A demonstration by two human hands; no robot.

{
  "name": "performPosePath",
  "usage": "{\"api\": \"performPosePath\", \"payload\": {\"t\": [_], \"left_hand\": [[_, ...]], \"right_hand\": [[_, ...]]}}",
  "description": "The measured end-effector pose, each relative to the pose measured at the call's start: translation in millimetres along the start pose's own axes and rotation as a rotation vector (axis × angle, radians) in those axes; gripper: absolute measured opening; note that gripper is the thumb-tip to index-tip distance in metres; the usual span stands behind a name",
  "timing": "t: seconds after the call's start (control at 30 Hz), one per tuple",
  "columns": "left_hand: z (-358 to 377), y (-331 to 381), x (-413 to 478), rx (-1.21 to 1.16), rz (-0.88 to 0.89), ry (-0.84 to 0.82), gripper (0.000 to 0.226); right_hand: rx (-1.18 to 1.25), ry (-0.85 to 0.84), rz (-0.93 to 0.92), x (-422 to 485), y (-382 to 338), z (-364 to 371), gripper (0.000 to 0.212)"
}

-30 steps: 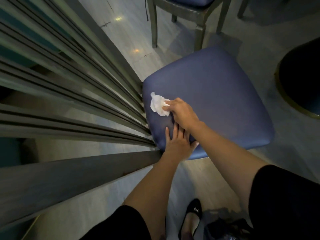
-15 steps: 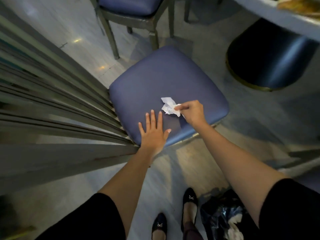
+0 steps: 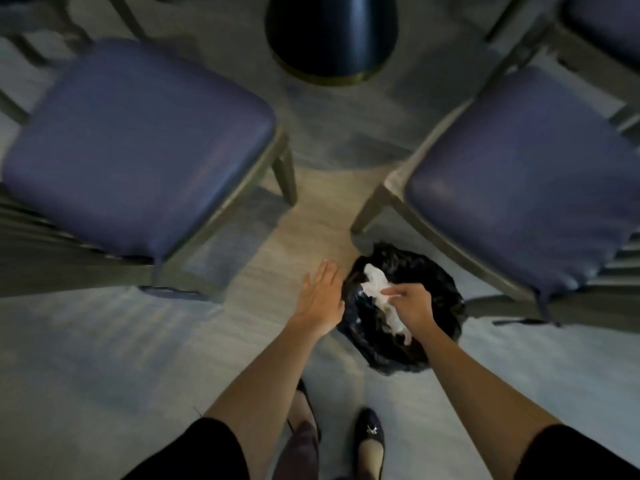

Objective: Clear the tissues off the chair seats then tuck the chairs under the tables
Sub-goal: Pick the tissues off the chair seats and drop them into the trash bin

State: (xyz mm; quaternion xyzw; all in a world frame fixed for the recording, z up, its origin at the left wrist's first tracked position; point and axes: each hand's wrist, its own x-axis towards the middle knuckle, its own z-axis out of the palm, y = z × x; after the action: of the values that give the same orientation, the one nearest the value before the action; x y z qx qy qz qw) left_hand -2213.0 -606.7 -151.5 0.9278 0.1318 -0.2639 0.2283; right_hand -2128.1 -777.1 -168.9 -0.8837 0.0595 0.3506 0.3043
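The tissue (image 3: pixel 375 284) is off the chair now: the right hand (image 3: pixel 412 304) pinches it between thumb and fingertips right over the open mouth of a black rubbish bag (image 3: pixel 438 271) that sits on the floor near the person's feet. Half a second ago that same hand was lifting it from the blue cushion. More white paper shows lower in the bag under the hand, and I cannot tell whether it is the same piece or another.

The left hand (image 3: pixel 320 299), which was lying flat on the seat's near edge, has left it and hovers open, fingers straight and together, just beside the bag's left rim; contact is not clear.

The left chair (image 3: pixel 138 143) and the right chair (image 3: pixel 519 174) flank the bag, and each seat shows only plain blue cushion in the part visible. Both stand pulled out from the dark round table base (image 3: pixel 330 32) at the far centre.

As I judge it, clearing this seat wants only the release into the bag; the tucking is not yet begun, and both hands will be free for it once the tissue drops
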Motion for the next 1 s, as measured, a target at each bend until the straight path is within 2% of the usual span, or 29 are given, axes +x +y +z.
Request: {"api": "performPosePath", "payload": {"t": [0.1, 0.2, 0.33, 0.47, 0.57, 0.77, 0.93, 1.0], "left_hand": [[61, 20, 15, 0.017, 0.084, -0.061, 0.069], [115, 23, 30, 0.126, 0.142, -0.134, 0.067], [164, 16, 45, 0.232, 0.196, -0.178, 0.054], [186, 1, 58, 0.225, 0.281, -0.094, 0.037], [190, -1, 66, 0.18, 0.321, -0.046, 0.032], [171, 23, 53, 0.304, 0.231, -0.099, 0.046], [126, 46, 1, 0.318, 0.196, 0.029, 0.046], [101, 59, -27, 0.296, 0.173, 0.088, 0.048]], "right_hand": [[-0.003, 0.068, 0.103, 15, 74, 5, 0.026], [-0.031, 0.065, 0.144, 34, 121, 15, 0.027], [-0.036, 0.032, 0.073, 66, 158, 34, 0.027], [-0.023, -0.069, 0.007, 94, 173, 53, 0.038], [-0.028, -0.135, -0.042, 103, 172, 61, 0.045], [-0.159, -0.088, -0.043, 68, 166, 61, 0.049], [-0.235, -0.055, -0.08, 5, 137, 24, 0.045], [-0.305, -0.007, -0.168, -25, 117, 7, 0.044]]}}
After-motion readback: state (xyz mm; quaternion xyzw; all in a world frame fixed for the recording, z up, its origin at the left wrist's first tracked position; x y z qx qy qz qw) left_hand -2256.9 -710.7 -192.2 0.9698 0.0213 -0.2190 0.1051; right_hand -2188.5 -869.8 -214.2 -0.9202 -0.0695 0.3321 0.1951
